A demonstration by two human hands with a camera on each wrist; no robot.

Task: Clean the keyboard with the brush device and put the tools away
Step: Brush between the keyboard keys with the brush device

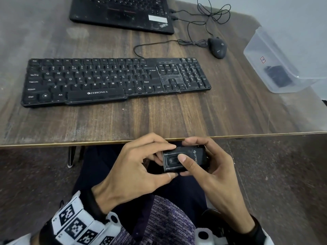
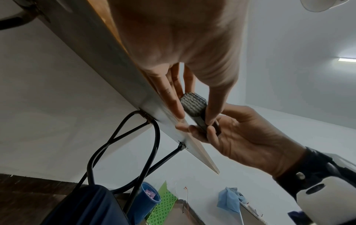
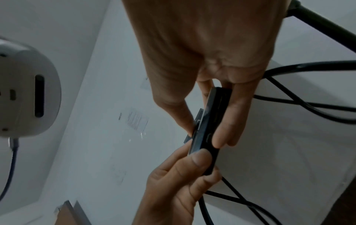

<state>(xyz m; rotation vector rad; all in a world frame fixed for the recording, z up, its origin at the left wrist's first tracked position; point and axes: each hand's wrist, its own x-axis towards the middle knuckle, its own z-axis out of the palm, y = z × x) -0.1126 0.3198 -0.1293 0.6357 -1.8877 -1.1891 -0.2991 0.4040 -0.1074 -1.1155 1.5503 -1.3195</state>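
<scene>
Both hands hold a small black brush device (image 1: 184,159) over my lap, just below the table's front edge. My left hand (image 1: 141,167) pinches its left end between forefinger and thumb. My right hand (image 1: 208,167) wraps round its right end, thumb pressed on the slider on its top face. In the left wrist view the device's bristle face (image 2: 193,105) shows between the fingers. In the right wrist view the device (image 3: 210,121) appears edge-on. The black keyboard (image 1: 115,80) lies on the wooden table (image 1: 159,119) ahead of me.
A black laptop (image 1: 122,13) sits at the table's far side, with a wired mouse (image 1: 217,47) and loose cables to its right. A clear plastic box (image 1: 277,62) holding a dark item stands at the table's right edge. Black table legs (image 2: 123,152) run under the tabletop.
</scene>
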